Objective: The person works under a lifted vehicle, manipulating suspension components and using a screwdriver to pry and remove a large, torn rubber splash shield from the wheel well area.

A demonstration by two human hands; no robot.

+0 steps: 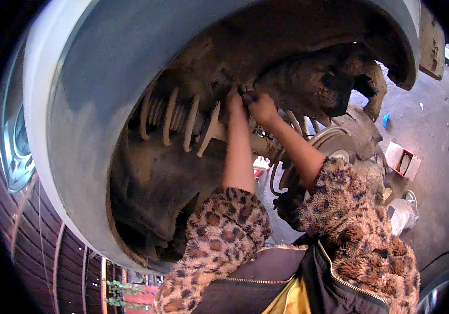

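Here, a person reaches both bare hands up into the open wheel arch (78, 104) of a silver car, which fills the upper left and centre of the frame. The left hand (234, 99) and right hand (261, 107) meet side by side at the upper centre, touching a small dark fitting (246, 94) at the top of the arch. The fingers of both hands curl narrowly around it, though it is too small and shadowed to tell just what they pinch. Just left of the hands sits a dusty coil spring (182, 123), pale against the rusty brown lining. Both forearms rise from the lower edge in fuzzy leopard-print sleeves (224, 230).

To the right of centre, behind the right forearm, a round metal brake disc (334, 144) shows in part. At the right edge, on the grey concrete floor (434, 115), lies a small open cardboard box (403, 161), white outside, red within, holding what looks like a dark curved part. Below it sits a crumpled white plastic bag (403, 214); its contents are hidden. A small blue object (385, 120) lies farther up the floor.
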